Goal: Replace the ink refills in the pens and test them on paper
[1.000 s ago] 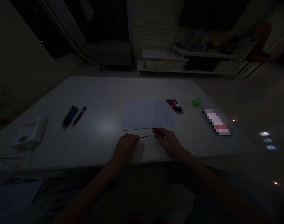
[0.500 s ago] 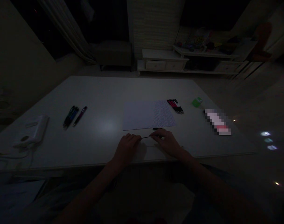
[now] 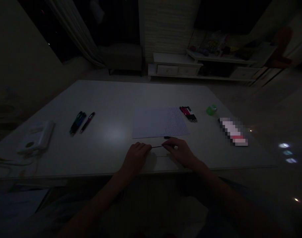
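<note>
Just above the near side of the white table [image 3: 111,155], a thin dark pen refill [image 3: 156,146] stretches level between my two hands. My left hand [image 3: 137,153] is closed and pinches its left end. The fingertips of my right hand [image 3: 177,149] are pressed together at its right end; whether they also hold some tiny part cannot be made out. Behind the right fingers, a small dark piece [image 3: 167,137] lies against the near edge of a paper sheet [image 3: 149,122], partly hidden. Handwriting covers the sheet's right part.
A row of red and black pens [image 3: 188,114] lies right of the paper, near a green container [image 3: 211,109] and a blurred-out phone-like object [image 3: 233,131]. To the left are several dark pens [image 3: 77,123], a single pen [image 3: 87,122] and a white box with cables [image 3: 36,137].
My right hand has come in to the refill's free right end and closed on it. The left hand keeps its hold. The view has shifted slightly.
</note>
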